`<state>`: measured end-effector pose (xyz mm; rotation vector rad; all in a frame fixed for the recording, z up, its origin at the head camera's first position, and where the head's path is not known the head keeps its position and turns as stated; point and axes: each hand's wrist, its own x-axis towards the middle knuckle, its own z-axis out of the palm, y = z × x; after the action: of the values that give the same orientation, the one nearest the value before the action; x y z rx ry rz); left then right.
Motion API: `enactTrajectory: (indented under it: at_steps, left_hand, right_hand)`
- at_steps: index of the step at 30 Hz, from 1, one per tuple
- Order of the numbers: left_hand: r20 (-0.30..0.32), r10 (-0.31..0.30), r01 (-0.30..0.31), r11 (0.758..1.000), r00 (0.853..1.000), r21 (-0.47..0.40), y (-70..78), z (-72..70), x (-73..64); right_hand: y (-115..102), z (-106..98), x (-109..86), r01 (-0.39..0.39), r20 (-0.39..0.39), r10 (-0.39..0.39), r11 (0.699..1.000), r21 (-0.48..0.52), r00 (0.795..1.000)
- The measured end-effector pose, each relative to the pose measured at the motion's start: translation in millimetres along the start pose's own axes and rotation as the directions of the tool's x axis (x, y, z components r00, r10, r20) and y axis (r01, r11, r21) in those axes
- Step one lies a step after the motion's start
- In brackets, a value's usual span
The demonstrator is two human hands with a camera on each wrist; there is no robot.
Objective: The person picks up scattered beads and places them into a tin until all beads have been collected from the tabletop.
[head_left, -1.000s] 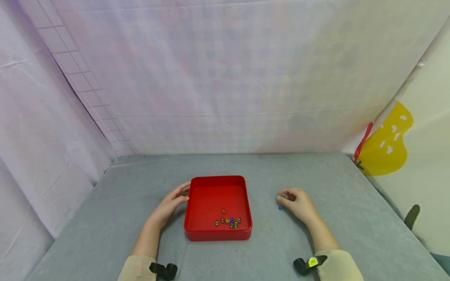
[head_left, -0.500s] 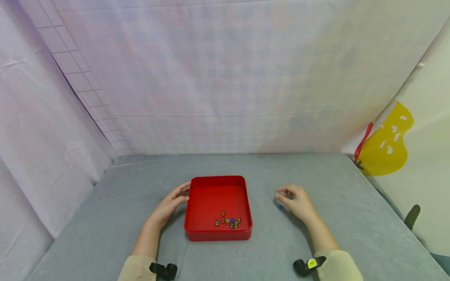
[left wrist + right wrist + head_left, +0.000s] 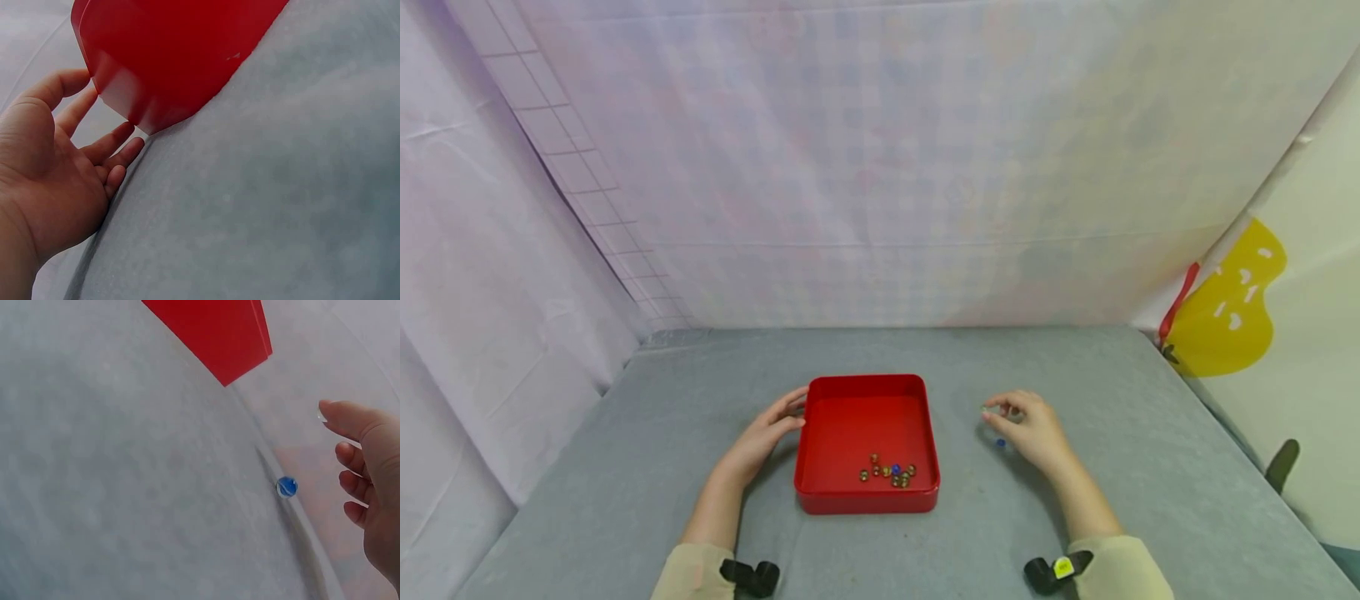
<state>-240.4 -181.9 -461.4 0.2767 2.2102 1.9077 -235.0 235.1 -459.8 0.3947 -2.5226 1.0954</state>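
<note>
My right hand (image 3: 1028, 427) pinches a small clear marble (image 3: 321, 415) between thumb and forefinger, just above the table. Its other fingers are loosely curled. On the cloth beneath that hand lies a blue marble (image 3: 287, 487), to the right of a square red tray (image 3: 867, 417). Inside the tray, several amber-brown marbles (image 3: 864, 476) and one blue one cluster near the front wall. My left hand (image 3: 62, 169) has its fingertips against the tray's left outer side, thumb and fingers spread.
A grey cloth (image 3: 715, 367) covers the table. Pale patterned curtains (image 3: 880, 167) hang behind and at both sides. A camera (image 3: 1056, 571) is strapped to each wrist.
My right hand has lifted and shifted slightly left with the clear marble, away from the blue one on the cloth. In the tray, one amber-brown marble has rolled a little frontward. The left hand stays put.
</note>
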Motion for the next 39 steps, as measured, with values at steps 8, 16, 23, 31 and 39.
enactTrajectory:
  at_steps: [8, 16, 23, 31, 39]
  left_hand:
    - [0.011, 0.002, -0.002, 1.0, 1.0, -0.004, 0.5, -0.5, -0.5]
    - [0.008, 0.005, -0.005, 1.0, 1.0, 0.002, 0.6, -0.2, -0.6]
    - [0.013, 0.007, -0.007, 1.0, 1.0, 0.002, 0.0, -0.6, 0.2]
    - [0.029, 0.02, -0.019, 1.0, 0.999, -0.009, 0.7, 0.0, -1.1]
    - [0.032, 0.026, -0.026, 1.0, 0.999, -0.018, 1.6, 0.3, -1.1]
  right_hand:
    - [-12, 5, 2.2, 0.064, -0.013, -0.064, 0.997, 0.031, 0.998]
    - [-25, 12, 3.5, 0.136, -0.033, -0.134, 0.988, 0.068, 0.99]
    - [-40, 16, 2.9, 0.141, -0.015, -0.14, 0.983, 0.113, 0.99]
    - [-51, 20, 1.0, 0.158, 0.01, -0.161, 0.977, 0.141, 0.987]
    - [-61, 25, -0.2, 0.168, 0.031, -0.176, 0.97, 0.174, 0.984]
